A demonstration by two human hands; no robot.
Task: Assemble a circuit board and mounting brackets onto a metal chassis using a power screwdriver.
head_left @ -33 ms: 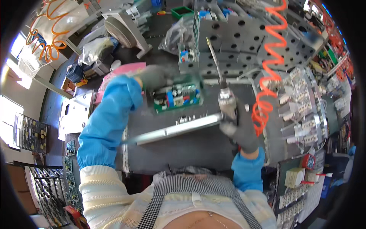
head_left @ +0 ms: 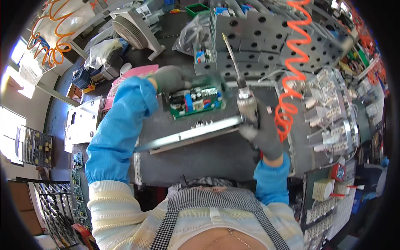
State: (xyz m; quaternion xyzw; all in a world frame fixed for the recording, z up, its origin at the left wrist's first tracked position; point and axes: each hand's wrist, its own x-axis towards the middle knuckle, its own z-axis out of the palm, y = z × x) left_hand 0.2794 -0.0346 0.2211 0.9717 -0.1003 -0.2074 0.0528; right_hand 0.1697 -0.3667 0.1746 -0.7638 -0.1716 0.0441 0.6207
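My left hand (head_left: 170, 80), in a grey glove, is closed at the far left corner of a green circuit board (head_left: 199, 109) crowded with blue, white and black parts. Its fingertips are partly hidden, and the board's far edge is blurred. In my right hand (head_left: 263, 135), also gloved in grey, is a power screwdriver (head_left: 246, 103), its long bit pointing up and away from me. A silvery metal panel (head_left: 187, 136), seen nearly edge-on, slants across the mat between the board and me. The panel's right end meets the right hand and screwdriver.
An orange coiled hose (head_left: 298, 54) hangs at the right. Grey perforated metal boxes (head_left: 258, 37) stand at the back. A fan (head_left: 132, 33) and pink sheets (head_left: 141, 73) lie far left. White connector assemblies (head_left: 329, 104) line the right side.
The circuit board has shifted slightly toward the far side and right. The screwdriver has tipped a little to the left in my right hand. The left hand stays at the board.
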